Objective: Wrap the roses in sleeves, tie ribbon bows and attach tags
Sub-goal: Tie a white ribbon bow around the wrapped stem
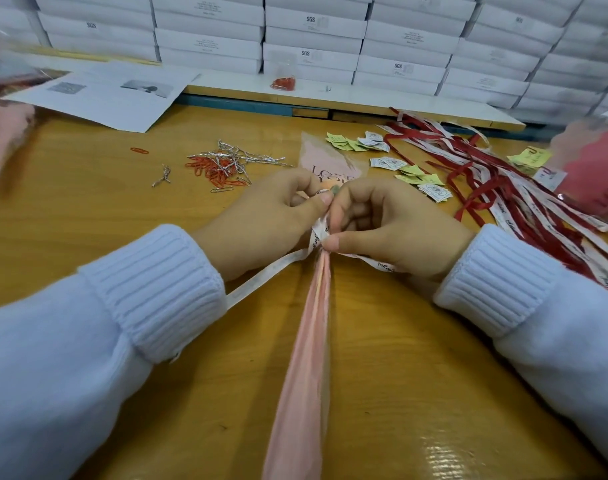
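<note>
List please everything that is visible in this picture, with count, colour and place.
pink sleeve: one, pink, table centre, running from the hands toward the camera
printed ribbon: one, white, around the sleeve at the hands
loose ribbons: many, red and white, table right
tags: many, yellow and white, beyond the hands, right of centre
paper clips: a pile, red, left of centre
wire ties: a pile, silver, beside the clips
paper sheets: a few, white, far left
boxes: many, white, stacked behind the table
table: one, brown wood
left hand: one, centre, grip on the ribbon
right hand: one, centre, grip on the ribbon
</note>
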